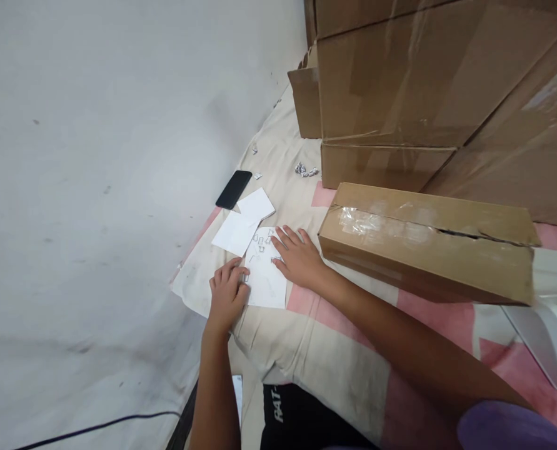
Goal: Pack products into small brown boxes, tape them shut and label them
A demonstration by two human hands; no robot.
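Right hand (pixel 301 259) lies spread on the marked sheet (pixel 267 289); left hand (pixel 228 292) curls at its edge, grip unclear; steadying appears underway, next move needing the sheet flat

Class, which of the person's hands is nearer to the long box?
Right. The right hand lies over the right edge of the sheet, just left of the long box; the left hand is farther off, at the sheet's left edge.
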